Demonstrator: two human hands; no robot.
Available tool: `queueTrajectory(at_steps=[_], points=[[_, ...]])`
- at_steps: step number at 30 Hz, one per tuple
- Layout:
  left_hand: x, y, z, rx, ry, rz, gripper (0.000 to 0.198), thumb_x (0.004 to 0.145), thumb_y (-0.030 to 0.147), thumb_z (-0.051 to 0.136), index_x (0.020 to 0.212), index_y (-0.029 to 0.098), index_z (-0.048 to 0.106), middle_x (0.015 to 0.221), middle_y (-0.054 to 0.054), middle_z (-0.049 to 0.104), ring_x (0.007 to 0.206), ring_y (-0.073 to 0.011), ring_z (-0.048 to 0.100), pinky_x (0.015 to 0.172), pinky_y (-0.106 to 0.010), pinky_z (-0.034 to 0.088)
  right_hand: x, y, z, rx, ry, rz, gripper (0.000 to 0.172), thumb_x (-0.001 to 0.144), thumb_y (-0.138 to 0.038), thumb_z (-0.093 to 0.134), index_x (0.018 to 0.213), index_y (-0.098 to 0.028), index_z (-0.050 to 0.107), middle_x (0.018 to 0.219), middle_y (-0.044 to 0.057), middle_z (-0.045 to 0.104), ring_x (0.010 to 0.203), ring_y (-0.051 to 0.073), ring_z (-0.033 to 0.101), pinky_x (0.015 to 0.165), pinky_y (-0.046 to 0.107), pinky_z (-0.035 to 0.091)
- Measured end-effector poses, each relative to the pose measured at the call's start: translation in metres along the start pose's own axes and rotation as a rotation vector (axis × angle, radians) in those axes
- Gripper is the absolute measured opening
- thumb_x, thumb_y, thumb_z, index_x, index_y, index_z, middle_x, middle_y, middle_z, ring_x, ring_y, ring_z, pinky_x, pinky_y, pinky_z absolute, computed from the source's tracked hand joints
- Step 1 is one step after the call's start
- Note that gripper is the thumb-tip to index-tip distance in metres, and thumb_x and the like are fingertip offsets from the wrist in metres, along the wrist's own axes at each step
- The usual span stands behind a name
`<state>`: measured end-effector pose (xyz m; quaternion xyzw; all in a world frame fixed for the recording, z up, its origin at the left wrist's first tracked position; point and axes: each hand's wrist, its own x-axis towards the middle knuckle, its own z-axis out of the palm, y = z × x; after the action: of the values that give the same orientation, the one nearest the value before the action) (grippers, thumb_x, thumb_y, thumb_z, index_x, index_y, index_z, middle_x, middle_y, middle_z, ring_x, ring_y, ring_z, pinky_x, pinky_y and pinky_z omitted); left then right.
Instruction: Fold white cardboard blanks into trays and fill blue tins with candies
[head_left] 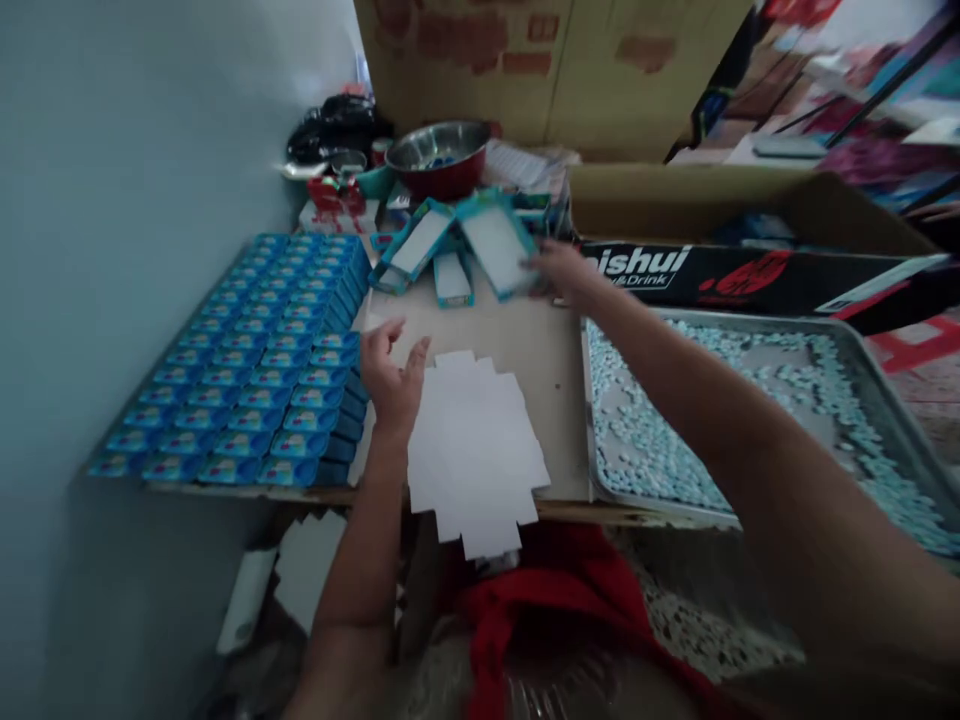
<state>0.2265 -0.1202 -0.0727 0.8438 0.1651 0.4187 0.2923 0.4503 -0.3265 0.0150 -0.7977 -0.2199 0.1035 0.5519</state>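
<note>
My right hand reaches to the back of the table, its fingers blurred at the right edge of a white open box with blue sides. It appears to grip that edge. Similar boxes, among them a narrow one and a tilted one, lie beside it. My left hand is held palm up with thumb and fingers apart, holding nothing. Just right of it, a flat white die-cut card sheet with notched edges overhangs the table's front edge. Rows of small blue packs stand close on its left.
A metal tray of pale blue pieces sits at right, before a long open carton. At the back are a metal bowl and a large cardboard panel. A wall bounds the left side. More card lies below.
</note>
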Motion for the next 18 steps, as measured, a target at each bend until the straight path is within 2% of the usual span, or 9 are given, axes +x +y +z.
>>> queueTrajectory(at_steps=[2,4,6,8,9,11,14,17,18], points=[[-0.011,-0.011,-0.008,0.041,-0.174,-0.015,0.028,0.099,0.043,0.07,0.116,0.021,0.074,0.112,-0.009,0.073,0.109,-0.0258,0.069,0.102,-0.041,0.055,0.033,-0.006,-0.002,0.009,-0.043,0.166,0.053,0.112,-0.034,0.029,0.146,0.005,0.038,0.124,0.017,0.064,0.081,0.007,0.069,0.082,0.032,0.058],[-0.021,-0.024,-0.007,0.15,-0.348,-0.075,0.029,0.095,0.038,0.075,0.117,0.02,0.075,0.111,-0.01,0.073,0.11,-0.0284,0.068,0.105,-0.044,0.053,0.036,0.004,0.006,-0.023,-0.036,0.203,0.058,0.114,-0.037,0.029,0.155,0.003,0.026,0.137,0.022,0.058,0.088,0.007,0.07,0.086,0.032,0.056],[-0.024,-0.033,0.002,0.282,-0.485,-0.116,0.054,0.085,0.04,0.086,0.133,0.018,0.071,0.122,-0.014,0.07,0.117,-0.0327,0.065,0.11,-0.047,0.049,0.009,0.028,0.022,-0.216,-0.095,0.152,0.057,0.111,-0.036,0.047,0.157,-0.005,0.035,0.133,0.018,0.064,0.091,0.013,0.072,0.089,0.034,0.058],[-0.019,-0.038,0.015,0.375,-0.618,-0.097,0.087,0.073,0.047,0.096,0.148,0.019,0.062,0.134,-0.017,0.063,0.126,-0.037,0.058,0.113,-0.049,0.046,-0.031,0.057,0.041,-0.532,-0.284,0.06,0.051,0.104,-0.037,0.065,0.147,-0.012,0.056,0.118,0.014,0.072,0.1,0.022,0.073,0.097,0.039,0.059],[-0.014,-0.038,0.021,0.399,-0.687,-0.076,0.097,0.068,0.051,0.098,0.151,0.021,0.06,0.137,-0.017,0.061,0.128,-0.0384,0.055,0.113,-0.049,0.045,-0.05,0.07,0.049,-0.584,-0.328,0.042,0.054,0.097,-0.038,0.075,0.144,-0.015,0.062,0.118,0.014,0.072,0.107,0.027,0.072,0.103,0.043,0.056],[-0.003,-0.039,0.031,0.399,-0.798,-0.047,0.098,0.063,0.054,0.1,0.148,0.023,0.063,0.137,-0.015,0.059,0.129,-0.039,0.053,0.112,-0.048,0.046,-0.077,0.089,0.063,-0.659,-0.385,0.016,0.07,0.086,-0.043,0.087,0.147,-0.02,0.063,0.13,0.017,0.068,0.123,0.035,0.066,0.11,0.048,0.051],[0.006,-0.041,0.04,0.32,-0.811,-0.06,0.082,0.058,0.048,0.103,0.129,0.021,0.074,0.127,-0.013,0.06,0.123,-0.037,0.055,0.11,-0.047,0.048,-0.088,0.095,0.071,-0.753,-0.451,0.009,0.079,0.086,-0.053,0.085,0.154,-0.023,0.059,0.14,0.019,0.059,0.131,0.037,0.06,0.112,0.047,0.048],[0.003,-0.042,0.042,0.202,-0.666,-0.044,0.073,0.049,0.033,0.107,0.114,0.019,0.077,0.125,-0.012,0.061,0.12,-0.0355,0.056,0.11,-0.047,0.048,-0.084,0.095,0.072,-0.775,-0.495,-0.065,0.069,0.09,-0.052,0.081,0.15,-0.021,0.063,0.136,0.018,0.06,0.124,0.032,0.062,0.11,0.042,0.048],[0.0,-0.041,0.041,0.164,-0.609,-0.037,0.066,0.05,0.027,0.106,0.109,0.02,0.077,0.123,-0.011,0.063,0.119,-0.0343,0.057,0.11,-0.046,0.048,-0.083,0.096,0.072,-0.761,-0.486,-0.107,0.067,0.09,-0.05,0.081,0.148,-0.021,0.065,0.135,0.017,0.06,0.123,0.032,0.063,0.109,0.041,0.049]])
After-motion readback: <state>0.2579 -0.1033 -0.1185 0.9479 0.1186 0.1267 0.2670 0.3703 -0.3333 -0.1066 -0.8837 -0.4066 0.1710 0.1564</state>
